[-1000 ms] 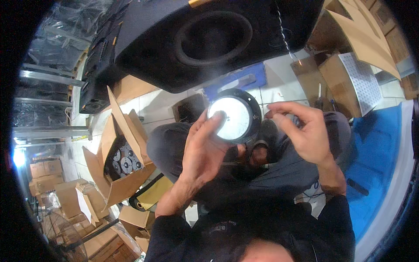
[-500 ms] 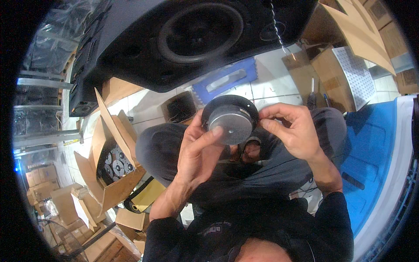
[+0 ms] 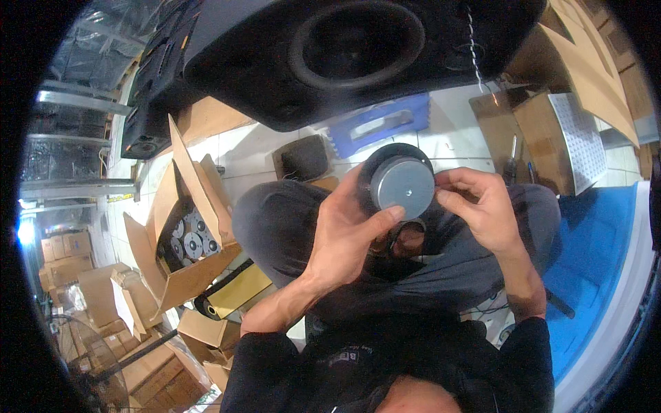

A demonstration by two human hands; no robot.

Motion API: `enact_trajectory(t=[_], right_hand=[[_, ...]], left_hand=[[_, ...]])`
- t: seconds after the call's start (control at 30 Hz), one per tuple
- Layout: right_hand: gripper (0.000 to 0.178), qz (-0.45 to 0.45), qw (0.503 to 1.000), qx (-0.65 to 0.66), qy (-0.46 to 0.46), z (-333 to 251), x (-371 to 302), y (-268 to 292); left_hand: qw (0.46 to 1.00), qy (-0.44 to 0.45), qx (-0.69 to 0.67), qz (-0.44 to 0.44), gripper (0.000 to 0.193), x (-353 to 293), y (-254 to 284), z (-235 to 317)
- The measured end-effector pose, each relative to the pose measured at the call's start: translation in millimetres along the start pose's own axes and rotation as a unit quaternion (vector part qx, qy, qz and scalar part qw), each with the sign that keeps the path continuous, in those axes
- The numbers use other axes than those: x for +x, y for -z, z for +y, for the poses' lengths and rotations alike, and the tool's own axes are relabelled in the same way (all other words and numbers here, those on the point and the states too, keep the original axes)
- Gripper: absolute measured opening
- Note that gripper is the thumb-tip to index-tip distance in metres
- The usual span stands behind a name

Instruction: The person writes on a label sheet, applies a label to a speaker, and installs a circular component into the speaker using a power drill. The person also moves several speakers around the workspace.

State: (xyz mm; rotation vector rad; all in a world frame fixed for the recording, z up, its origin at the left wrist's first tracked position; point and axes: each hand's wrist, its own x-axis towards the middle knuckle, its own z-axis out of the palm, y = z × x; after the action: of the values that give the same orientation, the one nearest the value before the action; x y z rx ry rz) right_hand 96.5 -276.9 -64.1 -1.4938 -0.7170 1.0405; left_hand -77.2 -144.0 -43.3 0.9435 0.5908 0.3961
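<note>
A round speaker driver (image 3: 406, 186), likely a tweeter, is held above my lap with its silver magnet back facing up and its black flange underneath. My left hand (image 3: 348, 230) grips it from the left, the thumb pressed on the edge of the magnet and the fingers mostly hidden behind. At the driver's right rim my right hand (image 3: 485, 210) is closed in a pinch of thumb and forefinger; what is between them, if anything, is too small to make out. Ahead stands a big black speaker cabinet (image 3: 237, 62) with a large woofer (image 3: 357, 43) and a twisted wire pair (image 3: 474, 51) hanging from above.
To the left, an open cardboard box (image 3: 206, 265) holds several similar drivers (image 3: 193, 242). A blue plastic step stool (image 3: 379, 127) is on the tiled floor under the cabinet. A screwdriver (image 3: 512, 162) lies right of my knee, near more boxes (image 3: 547, 141) and a blue surface (image 3: 592, 255).
The driver has tilted so its magnet back faces up more fully, and my left hand has turned with it. The whole view has shifted, with surroundings now further right.
</note>
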Motion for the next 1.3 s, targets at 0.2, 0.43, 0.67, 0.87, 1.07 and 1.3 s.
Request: enact_trajectory(t=[0.2, 0.43, 0.67, 0.87, 1.07, 1.3], right_hand=[[0.020, -0.006, 1.000, 0.011, -0.017, 2, 0, 2], [0.019, -0.011, 0.999, 0.037, -0.034, 2, -1, 2], [0.020, -0.020, 0.998, 0.035, -0.037, 7, 0, 4], [0.023, -0.047, 0.998, 0.026, -0.027, 7, 1, -1], [0.025, -0.048, 0.998, -0.004, -0.041, 8, 5, -5], [0.026, -0.043, 0.998, -0.031, -0.038, 5, 5, -6]], left_hand=[[0.999, 0.031, -0.040, -0.011, 0.058, 0, 3, 4], [0.994, 0.060, -0.090, -0.013, 0.057, -1, 5, 5], [0.999, 0.039, -0.033, 0.005, 0.054, 1, 4, -1], [0.997, 0.012, 0.064, 0.035, 0.055, -3, 3, -4], [0.988, -0.004, 0.147, 0.034, 0.055, -7, 2, -3], [0.990, -0.008, 0.140, 0.021, 0.055, -11, -3, -3]])
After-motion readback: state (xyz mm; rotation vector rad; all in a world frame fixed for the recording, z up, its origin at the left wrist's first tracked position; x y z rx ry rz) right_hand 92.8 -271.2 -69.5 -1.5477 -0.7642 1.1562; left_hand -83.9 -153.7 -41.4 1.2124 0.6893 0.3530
